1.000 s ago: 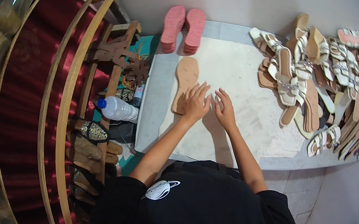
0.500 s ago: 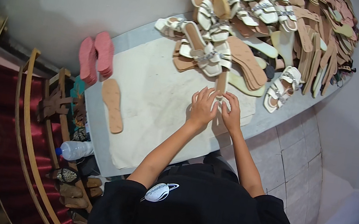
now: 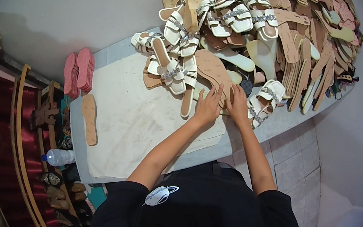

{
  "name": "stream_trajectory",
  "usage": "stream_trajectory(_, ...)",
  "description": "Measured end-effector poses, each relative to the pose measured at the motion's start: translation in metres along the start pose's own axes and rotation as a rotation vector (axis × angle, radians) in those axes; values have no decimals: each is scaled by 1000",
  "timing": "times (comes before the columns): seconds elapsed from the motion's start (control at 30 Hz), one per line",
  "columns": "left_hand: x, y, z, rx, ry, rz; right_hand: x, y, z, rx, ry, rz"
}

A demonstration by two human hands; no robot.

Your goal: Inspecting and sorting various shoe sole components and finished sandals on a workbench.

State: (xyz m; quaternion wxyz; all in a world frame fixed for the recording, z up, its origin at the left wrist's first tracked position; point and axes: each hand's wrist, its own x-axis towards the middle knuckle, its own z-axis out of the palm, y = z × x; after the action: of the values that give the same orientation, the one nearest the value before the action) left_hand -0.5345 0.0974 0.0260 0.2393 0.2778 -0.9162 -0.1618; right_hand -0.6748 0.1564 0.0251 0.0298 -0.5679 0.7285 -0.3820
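Both hands are at the near end of a stack of tan insoles (image 3: 212,66) on the table. My left hand (image 3: 209,108) lies over the stack's left edge, fingers stretched out and thumb apart. Against the right edge rests my right hand (image 3: 238,107), its fingers slightly bent and apart. Whether either grips the insoles is hard to see. Left of the hands, white sandals (image 3: 177,80) with silvery braided straps lie piled, and a narrow tan sole (image 3: 186,103) sticks out toward me from beneath them. Just right of my right hand is another white sandal (image 3: 265,100).
A heap of tan and pale insoles (image 3: 300,70) covers the table's far right. Pink soles (image 3: 79,71) stand at its left edge, near a single tan insole (image 3: 90,119) on the white sheet (image 3: 127,128). A wooden rack and a water bottle (image 3: 59,157) are below left.
My hands have left the narrow sole beneath the white sandals and moved right onto the stack of tan insoles. The whole view has shifted, with the table's contents now further left.
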Motion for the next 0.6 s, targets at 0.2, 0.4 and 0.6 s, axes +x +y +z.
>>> stream_trajectory(0.2, 6, 5, 4, 37, 38, -74, 14, 18, 1, -42, -131, -16)
stream_trajectory(0.4, 5, 12, -1, 115, -4, -107, 11, -5, -34, -31, -51, 71)
stream_trajectory(0.6, 8, 23, -23, -789, 212, -421, -24, -41, -44, 90, 19, 21)
